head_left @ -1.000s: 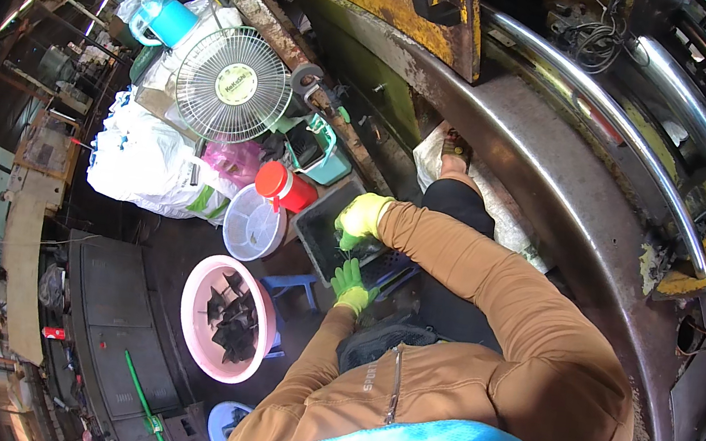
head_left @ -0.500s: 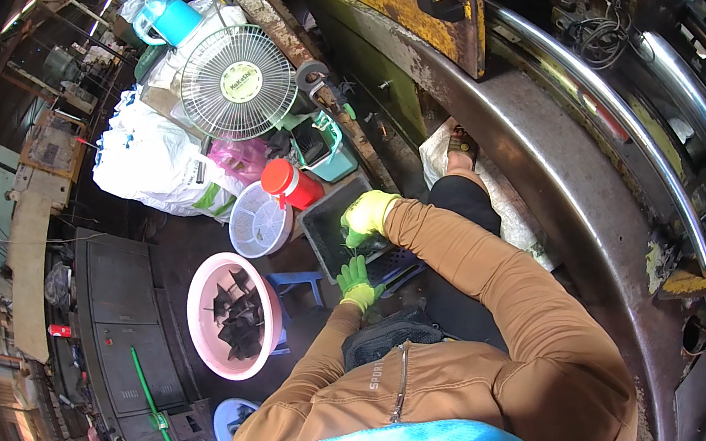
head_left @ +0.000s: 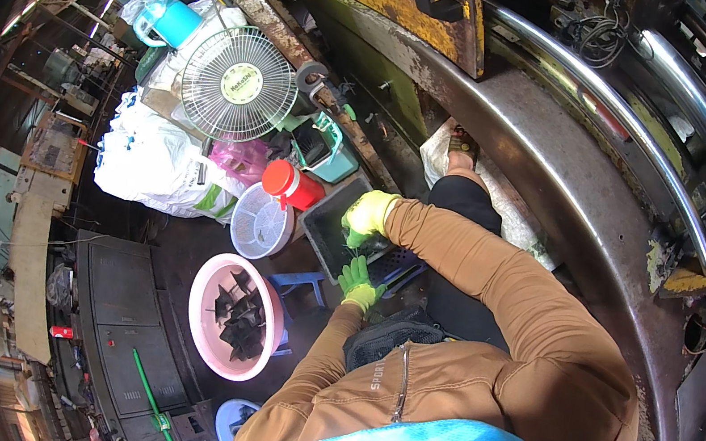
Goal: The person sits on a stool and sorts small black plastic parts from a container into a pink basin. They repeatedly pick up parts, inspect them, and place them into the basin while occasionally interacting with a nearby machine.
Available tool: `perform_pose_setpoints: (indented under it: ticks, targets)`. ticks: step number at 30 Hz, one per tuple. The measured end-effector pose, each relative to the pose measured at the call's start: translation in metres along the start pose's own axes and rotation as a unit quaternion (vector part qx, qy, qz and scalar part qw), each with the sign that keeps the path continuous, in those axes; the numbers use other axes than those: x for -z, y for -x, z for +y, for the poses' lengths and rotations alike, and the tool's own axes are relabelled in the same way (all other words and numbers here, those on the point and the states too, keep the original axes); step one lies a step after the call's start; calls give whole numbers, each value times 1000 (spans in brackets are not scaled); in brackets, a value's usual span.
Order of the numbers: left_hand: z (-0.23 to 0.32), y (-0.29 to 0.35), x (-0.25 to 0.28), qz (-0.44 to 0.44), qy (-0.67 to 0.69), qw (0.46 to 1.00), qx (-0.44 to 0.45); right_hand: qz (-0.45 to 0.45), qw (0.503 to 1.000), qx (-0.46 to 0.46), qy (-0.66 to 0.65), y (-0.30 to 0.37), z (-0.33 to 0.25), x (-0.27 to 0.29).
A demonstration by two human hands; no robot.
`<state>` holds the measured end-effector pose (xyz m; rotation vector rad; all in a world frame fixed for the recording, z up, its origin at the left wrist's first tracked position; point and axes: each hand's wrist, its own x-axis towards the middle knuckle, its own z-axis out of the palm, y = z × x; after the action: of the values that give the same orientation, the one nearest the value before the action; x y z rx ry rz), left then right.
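Observation:
Both of my hands wear yellow-green gloves and meet over a dark rectangular tray (head_left: 319, 232) in front of me. My right hand (head_left: 369, 215) reaches over its far side. Its fingers curl down and are closed; what they hold, if anything, is hidden. My left hand (head_left: 359, 283) lies at the tray's near edge, its green fingers stretched toward the right hand. Small dark bits, too unclear to name, show between the hands. A red lidded jug (head_left: 293, 185) stands right beside the tray's left corner.
Left of the tray are a white basket (head_left: 262, 222), a blue stool (head_left: 297, 282) and a pink basin (head_left: 198, 307) with dark angular parts. A fan (head_left: 240, 83) and white sacks (head_left: 149, 160) stand beyond. A large metal machine (head_left: 574, 188) curves along my right.

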<state>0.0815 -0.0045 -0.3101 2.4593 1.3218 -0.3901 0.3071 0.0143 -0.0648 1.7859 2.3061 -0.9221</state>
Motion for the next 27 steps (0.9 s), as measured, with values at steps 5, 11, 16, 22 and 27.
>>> perform_pose_setpoints:
  ticks: [5, 11, 16, 22, 27]
  targets:
    - [1, 0, 1, 1, 2, 1000, 4, 6, 1000, 3, -1, 0, 1, -1]
    - [0, -1, -2, 8, 4, 1000, 3, 9, 1000, 0, -3, -1, 1, -2]
    - [-2, -2, -4, 10, 2, 1000, 1, -2, 1000, -1, -6, -1, 0, -1]
    - [-3, -2, -4, 6, 2, 1000, 0, -4, 1000, -5, -4, -2, -1, -1]
    - [-3, -1, -4, 4, 2, 1000, 1, 5, 1000, 2, -3, -5, 1, -4]
